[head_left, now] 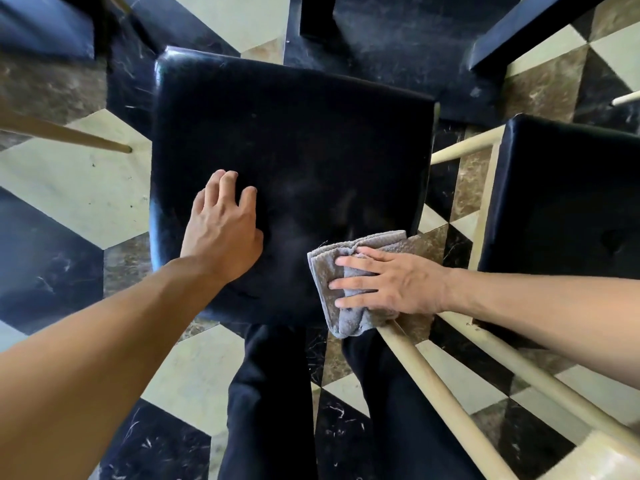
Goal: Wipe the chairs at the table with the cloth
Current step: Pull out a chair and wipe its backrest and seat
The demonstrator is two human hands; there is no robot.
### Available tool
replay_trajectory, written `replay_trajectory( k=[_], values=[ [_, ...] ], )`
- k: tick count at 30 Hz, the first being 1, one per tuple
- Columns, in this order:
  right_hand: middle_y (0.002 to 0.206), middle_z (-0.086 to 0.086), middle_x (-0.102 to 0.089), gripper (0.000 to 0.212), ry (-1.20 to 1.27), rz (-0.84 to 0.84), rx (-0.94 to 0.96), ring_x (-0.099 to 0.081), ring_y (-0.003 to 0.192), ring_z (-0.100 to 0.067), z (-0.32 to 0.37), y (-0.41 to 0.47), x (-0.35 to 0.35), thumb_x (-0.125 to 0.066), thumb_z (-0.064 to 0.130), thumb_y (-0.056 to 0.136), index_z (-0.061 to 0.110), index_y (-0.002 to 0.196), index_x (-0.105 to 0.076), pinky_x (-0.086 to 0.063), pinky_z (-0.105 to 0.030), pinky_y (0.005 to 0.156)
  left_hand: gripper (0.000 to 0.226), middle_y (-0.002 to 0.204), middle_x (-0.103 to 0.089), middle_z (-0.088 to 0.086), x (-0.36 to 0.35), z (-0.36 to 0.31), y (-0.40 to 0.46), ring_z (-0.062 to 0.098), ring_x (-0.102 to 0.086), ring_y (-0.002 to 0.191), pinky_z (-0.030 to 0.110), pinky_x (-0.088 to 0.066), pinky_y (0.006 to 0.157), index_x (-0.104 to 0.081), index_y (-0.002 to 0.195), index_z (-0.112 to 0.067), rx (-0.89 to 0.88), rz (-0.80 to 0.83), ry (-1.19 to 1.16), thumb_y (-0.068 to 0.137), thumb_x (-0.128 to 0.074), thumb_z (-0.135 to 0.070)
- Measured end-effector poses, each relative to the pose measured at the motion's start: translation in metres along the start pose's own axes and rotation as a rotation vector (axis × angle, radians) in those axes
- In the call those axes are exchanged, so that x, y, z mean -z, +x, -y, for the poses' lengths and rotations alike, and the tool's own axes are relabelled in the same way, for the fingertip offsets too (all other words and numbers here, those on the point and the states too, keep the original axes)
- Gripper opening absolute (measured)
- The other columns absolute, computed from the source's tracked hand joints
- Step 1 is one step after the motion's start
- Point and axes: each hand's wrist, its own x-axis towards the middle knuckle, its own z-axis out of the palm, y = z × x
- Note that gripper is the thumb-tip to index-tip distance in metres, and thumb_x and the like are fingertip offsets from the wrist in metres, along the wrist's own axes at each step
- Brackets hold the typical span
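Cloth (349, 271), grey and folded, lies on the black chair seat (294, 140) near its right corner under our flat right hand (391, 282); our left hand (221, 223) rests open on the seat

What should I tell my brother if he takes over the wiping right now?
Left hand: open, resting flat on the near-left part of the black chair seat and holding nothing.
Right hand: fingers straight, pressing the grey cloth onto the seat's near-right corner; part of the cloth hangs over the edge.
Done: hard to tell; the seat shows faint smears, so wiping seems to be under way.
Left: probably the rest of this seat, then the second black chair on the right, which nothing is touching.
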Motion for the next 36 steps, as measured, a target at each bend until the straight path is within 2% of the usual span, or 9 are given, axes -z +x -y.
replay_trajectory(
  k=[7, 9, 13, 16, 18, 23, 27, 32, 36],
  values=[
    [0.165, -0.002, -0.029, 0.051, 0.036, -0.143, -0.115, -0.017, 0.155, -0.034, -0.013, 0.094, 0.017, -0.041, 0.035, 0.108, 0.028, 0.158, -0.031, -0.025, -0.055, 0.122, 0.058, 0.147, -0.033, 0.026, 0.010, 0.031, 0.011, 0.044, -0.027, 0.139, 0.053, -0.029, 0.111, -0.046, 0.134, -0.001, 0.054, -0.025, -0.016, 0.080, -0.064, -0.016],
    [0.165, -0.003, -0.029, 0.051, 0.090, -0.233, -0.301, -0.017, 0.154, -0.034, -0.032, 0.136, 0.034, -0.042, 0.035, 0.107, 0.028, 0.157, -0.034, -0.020, -0.055, 0.123, 0.060, 0.146, -0.033, 0.024, 0.016, 0.043, 0.014, 0.043, -0.029, 0.135, 0.053, -0.030, 0.109, -0.045, 0.135, -0.003, 0.108, -0.040, -0.048, 0.080, -0.063, -0.018],
    [0.166, 0.000, -0.027, 0.052, 0.270, -0.405, -0.896, -0.015, 0.155, -0.034, -0.065, 0.230, 0.083, -0.043, 0.035, 0.103, 0.031, 0.155, -0.038, -0.014, -0.055, 0.124, 0.053, 0.137, -0.039, 0.020, 0.034, 0.086, 0.017, 0.039, -0.035, 0.127, 0.051, -0.035, 0.101, -0.046, 0.130, -0.007, 0.244, -0.050, -0.093, 0.080, -0.061, -0.017],
    [0.167, 0.002, -0.023, 0.054, 0.312, -0.416, -1.107, -0.009, 0.156, -0.035, -0.058, 0.268, 0.101, -0.038, 0.033, 0.102, 0.030, 0.155, -0.036, -0.008, -0.053, 0.125, 0.049, 0.133, -0.043, 0.021, 0.040, 0.119, 0.017, 0.040, -0.038, 0.125, 0.053, -0.037, 0.099, -0.047, 0.130, -0.006, 0.335, -0.002, -0.106, 0.084, -0.059, -0.019],
    [0.168, 0.000, -0.019, 0.056, 0.301, -0.368, -1.045, -0.006, 0.156, -0.036, -0.040, 0.270, 0.100, -0.037, 0.033, 0.101, 0.027, 0.157, -0.034, -0.007, -0.053, 0.125, 0.047, 0.133, -0.047, 0.021, 0.040, 0.139, 0.017, 0.039, -0.040, 0.126, 0.052, -0.038, 0.100, -0.050, 0.131, -0.007, 0.382, 0.037, -0.157, 0.087, -0.059, -0.022],
    [0.167, -0.004, -0.024, 0.060, 0.236, -0.230, -0.532, -0.012, 0.155, -0.037, 0.011, 0.242, 0.081, -0.049, 0.037, 0.099, 0.023, 0.156, -0.037, -0.012, -0.055, 0.125, 0.033, 0.123, -0.059, 0.015, 0.044, 0.181, 0.028, 0.036, -0.051, 0.119, 0.044, -0.043, 0.098, -0.061, 0.121, -0.012, 0.397, 0.016, -0.310, 0.090, -0.060, -0.021],
    [0.165, -0.003, -0.030, 0.057, 0.197, -0.177, -0.310, -0.015, 0.155, -0.035, 0.044, 0.219, 0.060, -0.051, 0.032, 0.097, 0.024, 0.153, -0.043, -0.016, -0.054, 0.125, 0.030, 0.116, -0.059, 0.013, 0.039, 0.188, 0.024, 0.033, -0.055, 0.109, 0.041, -0.044, 0.093, -0.062, 0.119, -0.013, 0.356, 0.049, -0.339, 0.089, -0.062, -0.019],
    [0.159, -0.006, -0.042, 0.048, 0.115, -0.257, -0.305, -0.029, 0.151, -0.036, 0.006, 0.205, 0.055, -0.046, 0.014, 0.102, 0.024, 0.149, -0.050, -0.028, -0.052, 0.121, 0.033, 0.112, -0.059, 0.011, 0.025, 0.189, 0.011, 0.032, -0.056, 0.105, 0.039, -0.046, 0.088, -0.061, 0.121, -0.013, 0.283, 0.103, -0.384, 0.088, -0.063, -0.015],
    [0.154, -0.010, -0.047, 0.050, 0.009, -0.392, -0.582, -0.037, 0.146, -0.039, -0.063, 0.208, 0.077, -0.050, 0.007, 0.100, 0.019, 0.149, -0.050, -0.035, -0.051, 0.117, 0.033, 0.114, -0.063, 0.010, 0.016, 0.191, 0.007, 0.030, -0.058, 0.103, 0.036, -0.045, 0.090, -0.063, 0.122, -0.014, 0.278, 0.096, -0.418, 0.089, -0.064, -0.015]
  ],
)
